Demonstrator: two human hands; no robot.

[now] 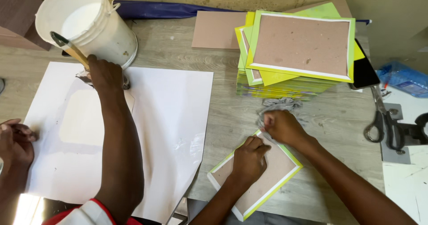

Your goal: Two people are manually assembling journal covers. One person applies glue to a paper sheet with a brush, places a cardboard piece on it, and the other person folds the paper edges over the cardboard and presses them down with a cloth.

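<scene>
Left hand [249,159] presses flat, fingers loose, on the green-and-white-edged brown board [261,180]. Right hand [281,126] clenches a grey rag [278,104] at that board's far corner, just before the stack of green-yellow boards [298,47].

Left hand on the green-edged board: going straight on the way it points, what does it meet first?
Probably the right hand, which grips a grey cloth just ahead of the left hand over the green-edged board. Depth is hard to judge.
</scene>
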